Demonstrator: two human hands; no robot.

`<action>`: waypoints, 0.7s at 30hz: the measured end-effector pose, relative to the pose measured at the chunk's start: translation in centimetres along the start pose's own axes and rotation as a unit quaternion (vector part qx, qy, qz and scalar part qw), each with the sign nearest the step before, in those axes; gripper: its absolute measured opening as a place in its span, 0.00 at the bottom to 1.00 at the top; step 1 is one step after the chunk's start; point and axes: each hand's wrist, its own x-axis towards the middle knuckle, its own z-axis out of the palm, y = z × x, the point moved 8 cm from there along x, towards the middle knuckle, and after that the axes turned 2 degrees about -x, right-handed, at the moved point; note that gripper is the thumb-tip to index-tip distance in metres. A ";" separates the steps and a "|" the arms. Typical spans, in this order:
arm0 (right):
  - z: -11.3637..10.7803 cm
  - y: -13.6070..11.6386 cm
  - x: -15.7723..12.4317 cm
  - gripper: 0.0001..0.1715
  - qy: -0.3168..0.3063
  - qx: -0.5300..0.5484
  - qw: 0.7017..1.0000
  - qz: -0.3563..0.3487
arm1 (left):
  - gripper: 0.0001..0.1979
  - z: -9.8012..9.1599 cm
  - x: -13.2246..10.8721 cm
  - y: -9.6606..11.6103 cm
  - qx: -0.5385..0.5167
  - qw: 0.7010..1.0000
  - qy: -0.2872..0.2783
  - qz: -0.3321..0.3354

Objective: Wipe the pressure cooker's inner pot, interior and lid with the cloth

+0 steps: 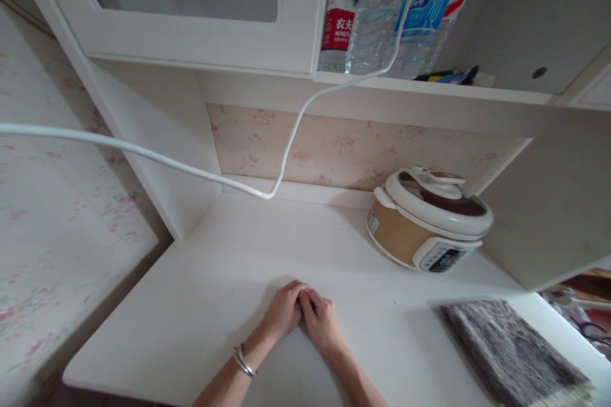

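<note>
Cloth (515,350) lies on the worktop (229,261), to the right of the left hand (284,311) and right hand (323,321), well apart from both; the right hand is nearer. Long axis: diagonal, rear left to front right. The fingers of both hands are curled closed against each other, no object visible between them. Appearance: folded, mottled grey, apparently fleecy, though blur obscures the texture.

Pink-flowered wallpaper (38,216) beside a white cabinet (143,95) with a framed door (200,35), in soft light.
</note>
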 end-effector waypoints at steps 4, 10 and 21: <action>0.0 0.2 -0.1 0.22 0.003 -0.007 1.000 0.006 | 0.19 0.1 -0.1 -0.2 -0.004 1.000 0.000 0.001; 0.0 0.0 -0.1 0.21 -0.003 -0.006 1.000 0.007 | 0.21 0.1 -0.1 -0.4 0.000 1.000 -0.002 0.001; 0.1 0.1 0.0 0.21 -0.003 -0.011 1.000 0.004 | 0.20 0.1 0.1 0.0 0.007 1.000 -0.011 0.000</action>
